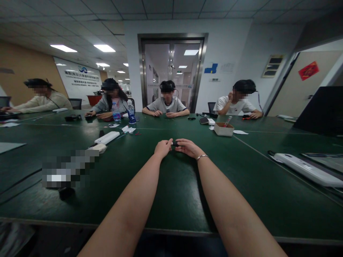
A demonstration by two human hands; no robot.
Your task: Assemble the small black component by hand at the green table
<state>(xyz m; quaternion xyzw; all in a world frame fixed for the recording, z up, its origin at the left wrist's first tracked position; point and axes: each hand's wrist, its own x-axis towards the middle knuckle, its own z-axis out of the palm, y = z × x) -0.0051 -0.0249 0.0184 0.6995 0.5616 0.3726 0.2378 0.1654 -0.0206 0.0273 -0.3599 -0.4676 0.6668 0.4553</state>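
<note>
Both my arms reach forward over the dark green table [171,200]. Between my fingertips is a small black object [174,144] with a shiny silvery spot at its left end; it is too small to tell its kind. My left hand [162,149] pinches the left end with thumb and fingers. My right hand [187,147] has its fingers closed on the right end, and the wrist above it wears a silver bracelet [202,156]. The fingers hide part of the object.
A white power strip [107,137] lies left of my hands, another power strip [302,167] to the right. Beyond stand two bottles [131,113], [116,112] and a small open box [223,129]. Several people sit along the far side. A dark monitor [321,110] stands at right.
</note>
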